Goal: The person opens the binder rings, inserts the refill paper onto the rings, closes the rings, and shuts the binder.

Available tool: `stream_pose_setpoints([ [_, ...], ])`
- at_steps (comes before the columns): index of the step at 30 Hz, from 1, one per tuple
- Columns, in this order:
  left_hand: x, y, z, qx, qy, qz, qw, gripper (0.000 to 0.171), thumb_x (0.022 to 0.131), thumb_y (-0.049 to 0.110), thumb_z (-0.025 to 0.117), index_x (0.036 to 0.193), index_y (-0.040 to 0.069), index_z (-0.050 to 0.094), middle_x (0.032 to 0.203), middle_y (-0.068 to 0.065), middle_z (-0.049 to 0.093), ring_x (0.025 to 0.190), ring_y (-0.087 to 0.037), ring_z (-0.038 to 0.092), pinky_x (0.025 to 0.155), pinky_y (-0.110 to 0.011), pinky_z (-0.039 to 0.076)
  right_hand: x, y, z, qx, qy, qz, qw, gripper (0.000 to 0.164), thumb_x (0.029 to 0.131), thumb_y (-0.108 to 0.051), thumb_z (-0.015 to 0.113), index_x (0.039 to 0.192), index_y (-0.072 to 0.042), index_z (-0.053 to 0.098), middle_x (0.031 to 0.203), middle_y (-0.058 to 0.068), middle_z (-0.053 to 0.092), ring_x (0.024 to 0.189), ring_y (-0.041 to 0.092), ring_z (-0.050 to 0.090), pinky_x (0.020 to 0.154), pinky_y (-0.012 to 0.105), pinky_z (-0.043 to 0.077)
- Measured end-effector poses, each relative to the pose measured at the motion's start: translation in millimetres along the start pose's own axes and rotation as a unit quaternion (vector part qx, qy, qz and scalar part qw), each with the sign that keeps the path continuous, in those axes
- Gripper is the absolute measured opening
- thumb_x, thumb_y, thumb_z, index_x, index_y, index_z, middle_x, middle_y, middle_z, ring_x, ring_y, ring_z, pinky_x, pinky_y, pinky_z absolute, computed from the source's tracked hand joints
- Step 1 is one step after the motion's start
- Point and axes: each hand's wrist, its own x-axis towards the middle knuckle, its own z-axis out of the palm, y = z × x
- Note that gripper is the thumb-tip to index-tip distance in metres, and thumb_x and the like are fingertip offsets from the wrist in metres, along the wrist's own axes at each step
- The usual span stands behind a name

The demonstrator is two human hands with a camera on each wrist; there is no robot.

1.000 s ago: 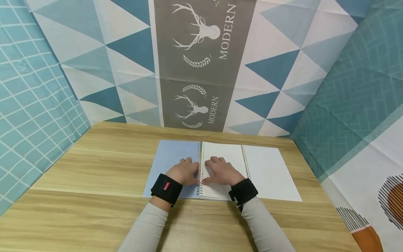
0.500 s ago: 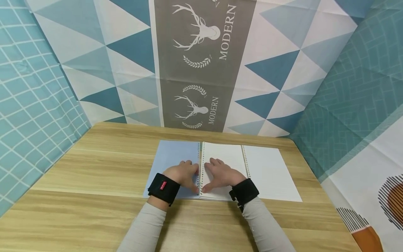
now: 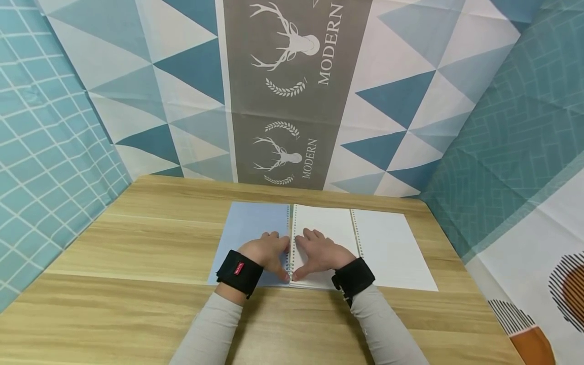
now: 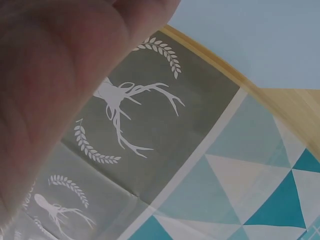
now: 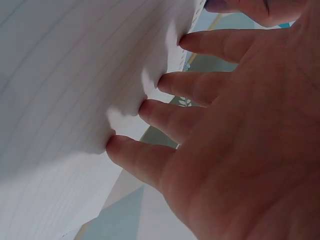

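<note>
A ring-bound notebook lies opened out on the wooden table, its pale blue cover [image 3: 252, 220] at the left. To the right of the binding [image 3: 289, 266] are white lined pages [image 3: 326, 218], with punched holes down their left edge. My left hand [image 3: 264, 253] rests over the cover's right side, thumb and fingers spread along the binding; the fingertips' contact is hidden. Across from it, my right hand [image 3: 321, 253] touches the lined page with spread fingertips, thumb near the left thumb. The right wrist view shows those fingers [image 5: 137, 155] pressing the paper.
Another white punched sheet [image 3: 392, 248] lies to the right of the pages, nearly against them. The wooden table [image 3: 150, 243] extends left and in front. A patterned cloth [image 3: 283, 101] hangs behind its far edge, with more cloth at both sides.
Both thumbs have slid slightly toward the near end of the binding, and the left wrist has shifted a little left. The notebook and loose sheet have stayed in place.
</note>
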Motion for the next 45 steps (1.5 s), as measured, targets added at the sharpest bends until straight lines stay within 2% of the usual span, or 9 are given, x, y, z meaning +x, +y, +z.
stream_pose_setpoints([
  [14,0.4,-1.4,-0.6,0.003,-0.006,-0.005,1.0,0.061,0.068,0.045,0.093,0.111,0.019,0.06,0.107,-0.004,0.055,0.101,-0.023,0.05,0.087,-0.045,0.051,-0.2,0.6,-0.5,0.001,-0.005,0.0,1.0,0.106,0.079,-0.06,0.079,0.158,-0.007,0.034,0.168,0.024,0.021,0.154,0.049,0.021,0.118,0.065,0.03],
  [26,-1.9,2.6,-1.5,0.0,-0.003,-0.008,1.0,0.06,0.068,0.045,0.093,0.111,0.018,0.061,0.113,-0.007,0.058,0.105,-0.025,0.051,0.09,-0.046,0.051,-0.2,1.0,0.5,0.002,-0.006,0.005,1.0,0.108,0.078,-0.062,0.079,0.158,-0.008,0.033,0.168,0.023,0.021,0.155,0.047,0.021,0.119,0.065,0.03],
  [34,-2.2,3.7,-0.9,0.003,0.002,-0.008,1.0,0.078,0.068,0.047,0.093,0.131,0.016,0.06,0.132,-0.013,0.058,0.124,-0.033,0.052,0.1,-0.052,0.051,0.7,0.7,0.9,0.007,-0.006,0.01,1.0,0.11,0.077,-0.065,0.079,0.159,-0.009,0.033,0.168,0.022,0.02,0.156,0.046,0.018,0.12,0.065,0.028],
  [38,-2.0,4.2,0.3,0.001,0.0,-0.012,0.9999,0.087,0.068,0.046,0.093,0.14,0.015,0.056,0.137,-0.015,0.056,0.127,-0.034,0.051,0.102,-0.053,0.05,1.0,1.7,1.9,0.001,-0.005,0.007,1.0,0.109,0.077,-0.065,0.078,0.159,-0.009,0.033,0.168,0.022,0.021,0.155,0.046,0.02,0.12,0.063,0.03],
  [45,-2.0,5.6,0.9,0.0,0.0,-0.012,0.9999,0.085,0.069,0.045,0.093,0.14,0.015,0.057,0.135,-0.015,0.058,0.123,-0.033,0.052,0.1,-0.053,0.051,0.5,4.1,2.5,-0.011,0.004,-0.009,1.0,0.109,0.076,-0.067,0.078,0.158,-0.009,0.035,0.167,0.021,0.026,0.153,0.045,0.026,0.116,0.064,0.035],
])
